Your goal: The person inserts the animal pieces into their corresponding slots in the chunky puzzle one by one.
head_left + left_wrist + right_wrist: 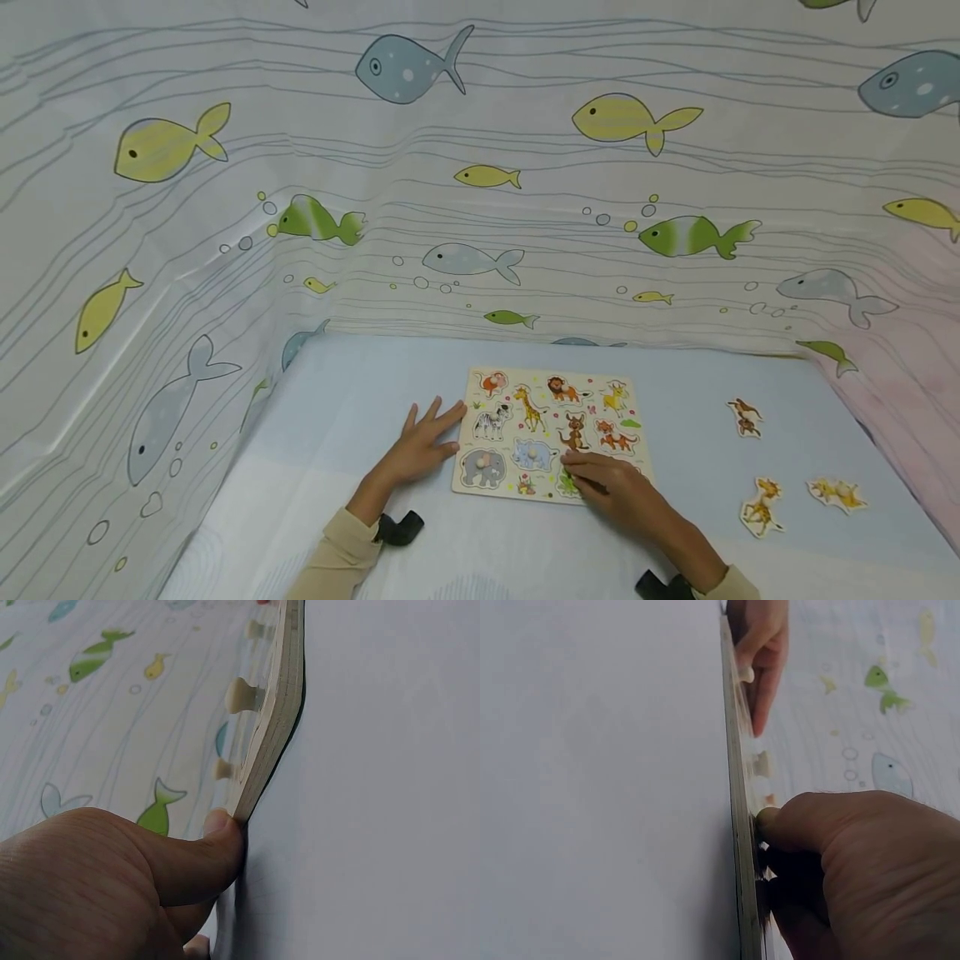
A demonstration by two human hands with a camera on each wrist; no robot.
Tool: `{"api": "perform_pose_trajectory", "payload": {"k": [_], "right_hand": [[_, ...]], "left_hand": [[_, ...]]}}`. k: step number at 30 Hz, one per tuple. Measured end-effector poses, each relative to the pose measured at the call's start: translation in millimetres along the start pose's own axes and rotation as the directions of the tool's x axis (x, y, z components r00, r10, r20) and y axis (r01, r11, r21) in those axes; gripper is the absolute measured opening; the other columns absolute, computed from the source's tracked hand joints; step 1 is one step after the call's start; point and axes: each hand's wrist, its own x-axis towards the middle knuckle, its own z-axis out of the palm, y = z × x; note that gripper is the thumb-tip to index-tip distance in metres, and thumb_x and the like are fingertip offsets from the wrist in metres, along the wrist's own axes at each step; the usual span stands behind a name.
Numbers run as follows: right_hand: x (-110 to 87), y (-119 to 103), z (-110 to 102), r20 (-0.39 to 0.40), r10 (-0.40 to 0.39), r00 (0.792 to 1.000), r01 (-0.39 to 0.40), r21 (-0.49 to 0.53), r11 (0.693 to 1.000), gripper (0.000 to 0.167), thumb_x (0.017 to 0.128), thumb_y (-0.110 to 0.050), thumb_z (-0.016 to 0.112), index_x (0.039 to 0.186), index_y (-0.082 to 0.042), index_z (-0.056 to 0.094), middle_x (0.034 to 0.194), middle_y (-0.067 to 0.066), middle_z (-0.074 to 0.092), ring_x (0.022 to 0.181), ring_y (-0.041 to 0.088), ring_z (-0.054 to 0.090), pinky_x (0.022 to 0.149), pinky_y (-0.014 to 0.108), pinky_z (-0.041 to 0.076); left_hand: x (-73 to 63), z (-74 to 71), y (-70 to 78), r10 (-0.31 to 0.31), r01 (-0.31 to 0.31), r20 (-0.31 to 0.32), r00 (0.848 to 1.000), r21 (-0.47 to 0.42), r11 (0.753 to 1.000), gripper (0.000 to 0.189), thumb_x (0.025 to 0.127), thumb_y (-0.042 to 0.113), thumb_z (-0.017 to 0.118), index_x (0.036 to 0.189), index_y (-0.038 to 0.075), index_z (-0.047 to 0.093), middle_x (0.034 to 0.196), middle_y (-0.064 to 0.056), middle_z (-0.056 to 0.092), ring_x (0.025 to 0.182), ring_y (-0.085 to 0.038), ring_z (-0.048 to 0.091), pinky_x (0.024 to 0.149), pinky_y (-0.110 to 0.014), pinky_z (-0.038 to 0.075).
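A person's left hand (pixel 422 447) touches the left edge of an animal puzzle board (pixel 555 417). The right hand (pixel 621 493) pinches a green piece (pixel 567 486). Three loose pieces (pixel 762 505) lie to the right.

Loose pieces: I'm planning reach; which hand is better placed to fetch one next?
Right hand, probably: the loose pieces lie on its side of the board; the left hand is farther.

To the left of the puzzle board (pixel 513 432) and on its near side, the left sleeve (pixel 341 542) is creased beige, with a bent, round-ended black fitting (pixel 402 528) at the wrist. Right of the board, the right sleeve (pixel 733 585) is also beige, beside a blocky black attachment (pixel 663 587), partly cut off.
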Motion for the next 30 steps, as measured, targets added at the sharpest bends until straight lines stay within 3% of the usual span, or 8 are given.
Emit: {"api": "perform_pose_trajectory", "payload": {"k": [7,10,14,18,23,25,30], "right_hand": [[3.1,-4,-7,0.024,0.067,0.997,-0.068,0.049,0.996,0.035,0.083,-0.006,0.079,0.118,-0.007,0.074,0.126,0.004,0.071,0.116,0.025,0.068,0.092,0.037,0.059],[6.1,-3,-12,-0.011,0.099,0.995,-0.097,0.084,0.992,0.038,0.084,-0.008,0.079,0.121,-0.007,0.072,0.129,0.005,0.070,0.110,0.020,0.070,0.085,0.023,0.059],[7.3,1,-23,-0.093,0.100,0.991,-0.089,0.114,0.989,0.040,0.080,-0.001,0.080,0.119,-0.005,0.073,0.125,0.009,0.071,0.107,0.024,0.071,0.086,0.002,0.048],[4.0,10,-37,-0.157,0.110,0.981,-0.098,0.083,0.992,0.043,0.075,0.003,0.082,0.117,-0.005,0.074,0.121,0.008,0.073,0.111,0.027,0.070,0.100,0.000,0.038],[-7.3,21,-59,-0.173,0.172,0.970,-0.171,0.017,0.985,0.046,0.076,0.002,0.082,0.120,-0.010,0.073,0.120,0.006,0.074,0.110,0.024,0.071,0.100,-0.002,0.036],[-14.6,26,-69,-0.182,0.196,0.964,-0.202,-0.016,0.979,0.046,0.076,0.002,0.082,0.120,-0.010,0.073,0.119,0.007,0.074,0.110,0.018,0.071,0.098,-0.003,0.035],[-37.9,38,-97,-0.231,0.257,0.938,-0.273,-0.040,0.961,0.046,0.076,0.004,0.082,0.120,-0.009,0.074,0.117,0.011,0.075,0.116,-0.016,0.055,0.094,-0.005,0.035]], "left_hand": [[0.7,-0.2,0.5,0.002,-0.002,0.005,1.000,-0.008,1.000,0.065,0.095,0.018,0.066,0.154,0.014,0.039,0.161,-0.004,0.036,0.155,-0.036,0.014,0.124,-0.058,-0.011],[0.2,-0.7,1.0,-0.019,0.019,0.015,1.000,-0.007,1.000,0.065,0.095,0.019,0.066,0.154,0.016,0.039,0.162,-0.002,0.035,0.156,-0.033,0.012,0.124,-0.056,-0.012],[0.0,-1.3,2.5,-0.032,0.032,0.027,0.999,-0.012,0.999,0.064,0.096,0.020,0.066,0.154,0.017,0.039,0.162,0.000,0.034,0.156,-0.032,0.011,0.124,-0.055,-0.013],[-0.2,-1.9,3.3,-0.018,0.018,0.026,0.999,-0.023,1.000,0.064,0.095,0.019,0.066,0.154,0.016,0.039,0.161,-0.002,0.035,0.156,-0.034,0.012,0.124,-0.056,-0.012],[-0.2,-1.5,2.2,0.001,-0.001,0.012,1.000,-0.010,1.000,0.064,0.095,0.017,0.066,0.154,0.014,0.040,0.161,-0.003,0.036,0.155,-0.036,0.013,0.124,-0.058,-0.011],[-0.3,-1.0,1.9,0.006,-0.006,0.006,1.000,-0.008,1.000,0.064,0.095,0.016,0.066,0.153,0.014,0.040,0.161,-0.004,0.037,0.155,-0.036,0.014,0.124,-0.059,-0.010],[-1.1,-0.4,2.2,0.003,-0.003,0.003,1.000,-0.027,1.000,0.064,0.095,0.015,0.066,0.153,0.014,0.041,0.160,-0.004,0.037,0.155,-0.037,0.014,0.124,-0.058,-0.011]]}}
